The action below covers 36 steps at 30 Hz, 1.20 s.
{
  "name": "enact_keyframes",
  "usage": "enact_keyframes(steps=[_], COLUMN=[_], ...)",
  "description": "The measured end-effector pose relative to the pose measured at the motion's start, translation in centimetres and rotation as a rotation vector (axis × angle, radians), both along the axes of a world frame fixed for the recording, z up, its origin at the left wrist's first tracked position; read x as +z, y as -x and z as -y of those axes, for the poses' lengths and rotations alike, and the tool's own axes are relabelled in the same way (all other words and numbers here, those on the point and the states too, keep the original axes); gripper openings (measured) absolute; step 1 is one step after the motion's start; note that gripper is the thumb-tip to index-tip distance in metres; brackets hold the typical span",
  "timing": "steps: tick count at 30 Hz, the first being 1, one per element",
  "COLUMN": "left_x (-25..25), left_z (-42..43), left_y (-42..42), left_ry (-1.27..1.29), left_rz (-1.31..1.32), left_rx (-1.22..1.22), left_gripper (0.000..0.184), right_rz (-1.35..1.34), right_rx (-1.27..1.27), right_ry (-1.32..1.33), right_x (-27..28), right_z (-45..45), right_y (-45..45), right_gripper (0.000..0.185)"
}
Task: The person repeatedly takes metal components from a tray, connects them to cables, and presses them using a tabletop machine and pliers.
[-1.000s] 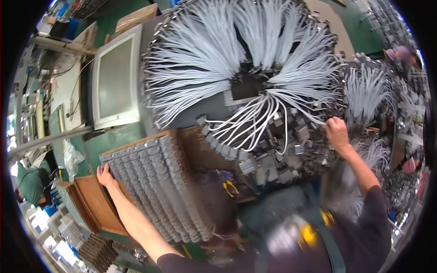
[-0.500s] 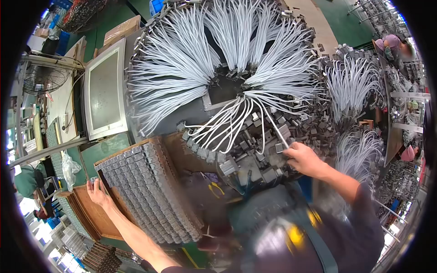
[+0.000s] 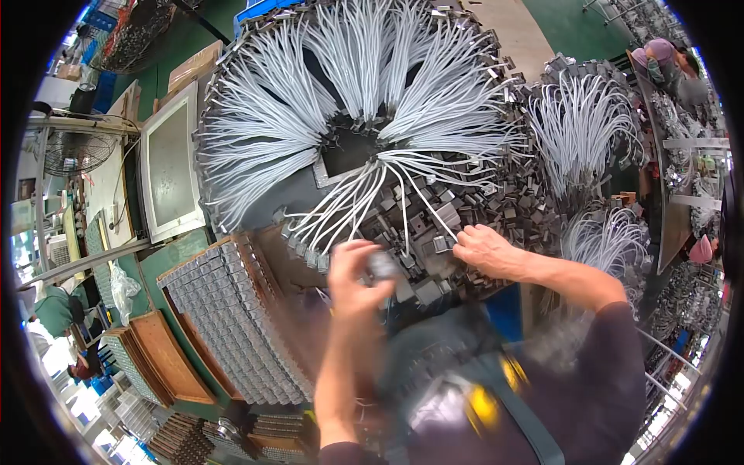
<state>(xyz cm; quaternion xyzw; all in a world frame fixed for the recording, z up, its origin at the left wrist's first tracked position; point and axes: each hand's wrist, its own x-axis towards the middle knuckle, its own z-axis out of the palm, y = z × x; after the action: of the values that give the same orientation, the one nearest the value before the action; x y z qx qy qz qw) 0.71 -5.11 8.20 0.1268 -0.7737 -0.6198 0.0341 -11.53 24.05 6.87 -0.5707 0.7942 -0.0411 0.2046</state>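
Observation:
My left hand (image 3: 358, 280) is in front of my body, blurred by motion, its thumb and fingers curled round a small grey metal block (image 3: 381, 266). To its right my right hand (image 3: 488, 252) is closed, fingertips pinched at the lower end of a white cable (image 3: 425, 208). That cable runs up to the inner ring of a large fan of white cables (image 3: 356, 70) laid out on the round work table. Grey metal blocks (image 3: 422, 225) lie in a heap between my hands and the cables; one sits right beside my right fingertips.
Left of me stands a tray with rows of grey blocks (image 3: 225, 318), with wooden trays (image 3: 172, 356) beyond it. A framed panel (image 3: 172, 163) and a fan (image 3: 77, 151) are farther left. More cable bundles (image 3: 581, 132) hang at right, near another person (image 3: 666, 66).
My left hand has swung from the far left, beside the block tray, to the middle. My right hand has shifted slightly left and up, still at the cable's end.

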Motion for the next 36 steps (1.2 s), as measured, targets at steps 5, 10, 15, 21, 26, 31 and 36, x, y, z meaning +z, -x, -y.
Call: enact_keyframes(steps=[5, 10, 15, 21, 26, 31, 36], left_x=[-4.7, -1.0, 5.6, 0.9, -3.7, -4.8, -5.2], left_z=[-7.9, -3.9, 1.1, -3.0, -3.7, -2.6, -2.3], left_y=[2.4, 4.0, 3.8, -1.7, -3.8, -3.8, -3.5], left_ry=[0.214, -0.078, 0.814, 0.274, -0.369, -0.607, -0.608], left_rz=[-0.04, 0.098, 0.048, 0.208, 0.319, 0.493, 0.503], left_rx=[-0.192, -0.224, -0.286, -0.316, -0.103, -0.07, -0.091], left_gripper=[0.051, 0.053, 0.046, 0.053, 0.059, 0.062, 0.065], right_rz=[0.572, 0.35, 0.588, 0.35, 0.813, 0.972, 0.964], right_rx=[-0.064, 0.135, 0.163, -0.144, -0.301, -0.33, -0.333], right_ry=[-0.319, -0.564, -0.434, 0.358, 0.249, 0.19, 0.244], right_x=[-1.5, -3.6, -1.6, -0.1, 0.6, -0.5, -1.1], right_z=[1.4, 4.2, 6.7, 8.4, 8.5, 8.6, 8.8], right_y=[4.2, 4.9, 4.4, 1.4, 0.6, 0.6, 0.3], right_gripper=[0.041, 0.03, 0.029, 0.027, 0.027, 0.032, 0.035])
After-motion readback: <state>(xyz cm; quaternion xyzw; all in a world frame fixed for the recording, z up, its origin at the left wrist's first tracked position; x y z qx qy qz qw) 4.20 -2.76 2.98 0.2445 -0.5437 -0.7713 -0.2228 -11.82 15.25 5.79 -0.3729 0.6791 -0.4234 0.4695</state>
